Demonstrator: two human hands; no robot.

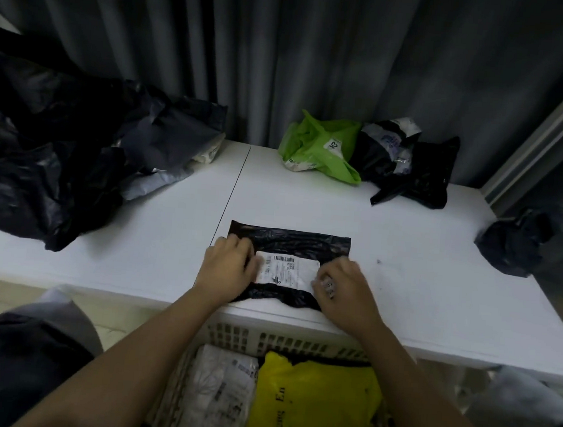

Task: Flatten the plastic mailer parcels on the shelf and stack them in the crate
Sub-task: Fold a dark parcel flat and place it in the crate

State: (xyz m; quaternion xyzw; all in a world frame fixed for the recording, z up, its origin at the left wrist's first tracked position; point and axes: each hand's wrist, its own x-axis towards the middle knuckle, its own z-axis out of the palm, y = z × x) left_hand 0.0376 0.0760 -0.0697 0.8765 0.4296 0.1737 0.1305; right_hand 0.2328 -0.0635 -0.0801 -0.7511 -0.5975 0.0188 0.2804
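We see dark grey pleated curtains [286, 52] filling the upper frame, a pale metal frame post [549, 133] slanting at the upper right, and pale floor [4, 296] at the lower left under dim light.

We see a dim frame; the white desk [135, 252] is brightest, corners dark and bowed by wide-angle, edges soft, slight blur.

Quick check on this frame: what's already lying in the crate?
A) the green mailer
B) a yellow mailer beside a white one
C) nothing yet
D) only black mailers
B: the crate under the shelf edge holds a yellow mailer with a white mailer to its left, while the green mailer sits at the back of the shelf.
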